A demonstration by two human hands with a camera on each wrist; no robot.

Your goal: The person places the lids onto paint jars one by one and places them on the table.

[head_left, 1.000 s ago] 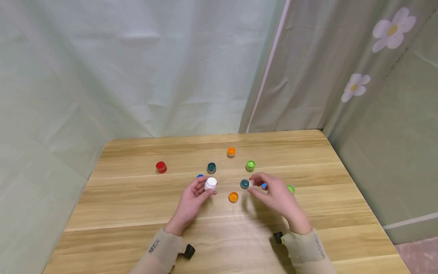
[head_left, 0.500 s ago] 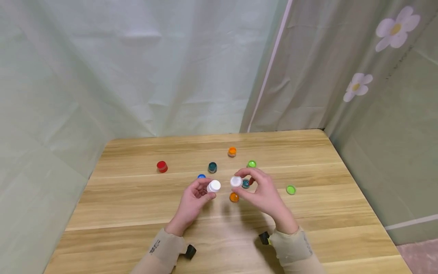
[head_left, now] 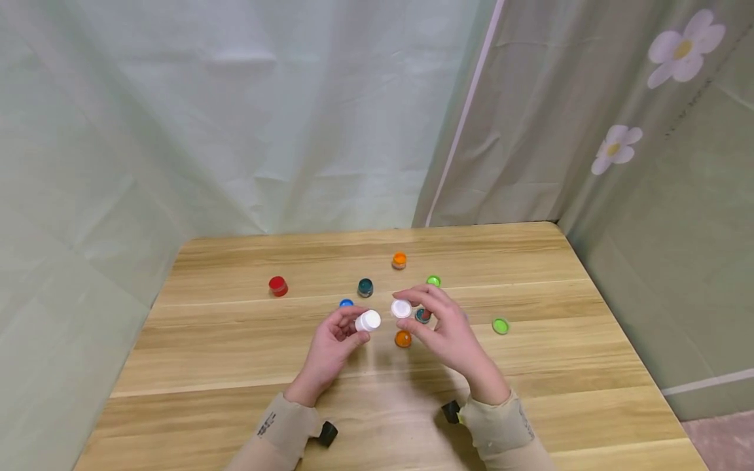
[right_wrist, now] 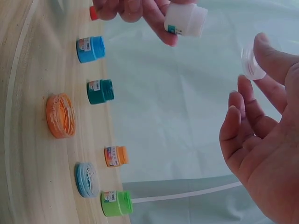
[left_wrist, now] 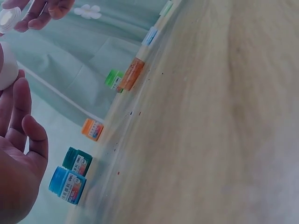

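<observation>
Just right of the white paint jar [head_left: 368,320], a translucent screw lid [head_left: 401,309] is hanging apart from it, pinched between the thumb and index finger of the right hand [head_left: 448,330]. Thumb and fingers of the left hand [head_left: 326,343] are gripping the jar, keeping it raised with the wooden tabletop [head_left: 235,366] spreading below it. Small, opaque and cylindrical, the jar is leaning slightly toward the lid; its round mouth is showing plain white, and a label bearing a teal patch is peeking out beside the fingers in the right wrist view. The lid is showing a pale, whitish disc and ridged, clear sides. Beyond the jar, in the head view, a blue paint jar [head_left: 345,303], a teal paint jar [head_left: 365,288] and an orange paint jar [head_left: 399,261] are standing; well left of it, a red paint jar [head_left: 278,286] is standing. Right of it, an orange lid [head_left: 403,339], a teal lid [head_left: 421,315] and, farther off, a green lid [head_left: 501,326] are lying.
</observation>
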